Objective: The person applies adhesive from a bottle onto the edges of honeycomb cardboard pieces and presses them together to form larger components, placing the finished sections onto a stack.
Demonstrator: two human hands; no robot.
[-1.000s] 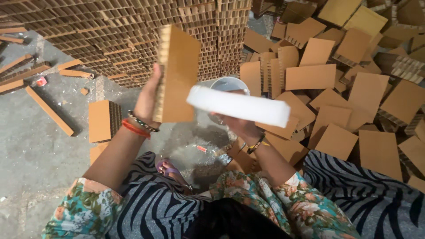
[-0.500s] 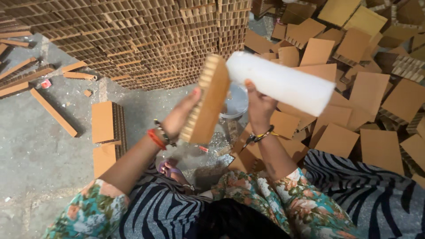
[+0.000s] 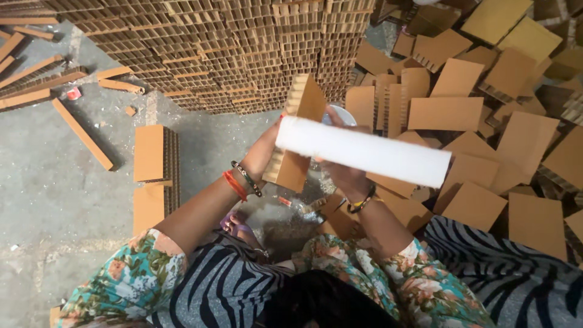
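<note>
My left hand (image 3: pixel 266 150) grips a thick honeycomb cardboard block (image 3: pixel 299 130) from its left side, holding it upright and edge-on in front of me. My right hand (image 3: pixel 342 173) holds a long white strip (image 3: pixel 364 152) that lies across the front of the block, slanting down to the right. Most of my right hand is hidden behind the strip. A white bowl (image 3: pixel 340 114) peeks out just behind the block.
A tall stack of honeycomb cardboard blocks (image 3: pixel 231 48) fills the top. Loose cardboard pieces (image 3: pixel 473 115) lie scattered at the right. Two small stacks (image 3: pixel 155 155) and long cardboard strips (image 3: pixel 82 133) rest on the concrete floor (image 3: pixel 42 200) at the left.
The block has turned from face-on to edge-on and come lower and closer. The white strip has moved across the block's front, and both hands have drawn together.
</note>
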